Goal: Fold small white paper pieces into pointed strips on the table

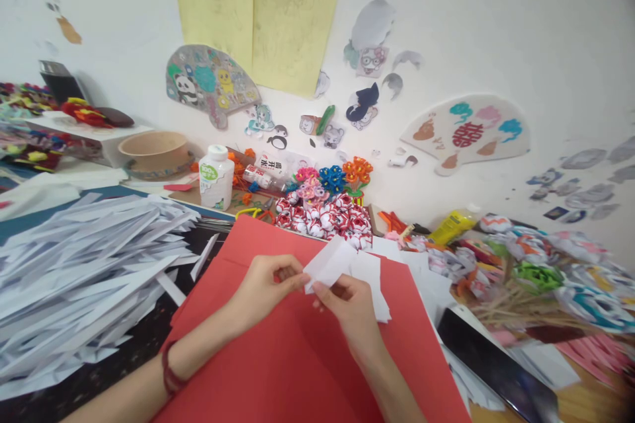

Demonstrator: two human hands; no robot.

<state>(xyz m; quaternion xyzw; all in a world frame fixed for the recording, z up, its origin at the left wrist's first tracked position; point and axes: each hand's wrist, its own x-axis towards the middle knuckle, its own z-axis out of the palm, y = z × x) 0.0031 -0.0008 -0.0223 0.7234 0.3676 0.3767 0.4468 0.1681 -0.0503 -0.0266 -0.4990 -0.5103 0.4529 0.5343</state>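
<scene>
A small piece of white paper (331, 260) is pinched between my two hands, tilted above a large red sheet (278, 350). My left hand (268, 284) grips its left edge with thumb and forefinger. On the lower edge, my right hand (350, 307) has its thumb pressed against the paper, the other fingers curled behind it. Just beyond the right hand, more white paper pieces (370, 274) lie on the red sheet. A dark red band circles the left wrist.
Folded white paper strips (89, 277) form a big heap at left. A white bottle (217, 178) stands behind the red sheet, beside red-and-white paper flowers (327, 217). At right lie a black phone (496, 363), a yellow bottle (452, 227) and more paper flowers (538, 277).
</scene>
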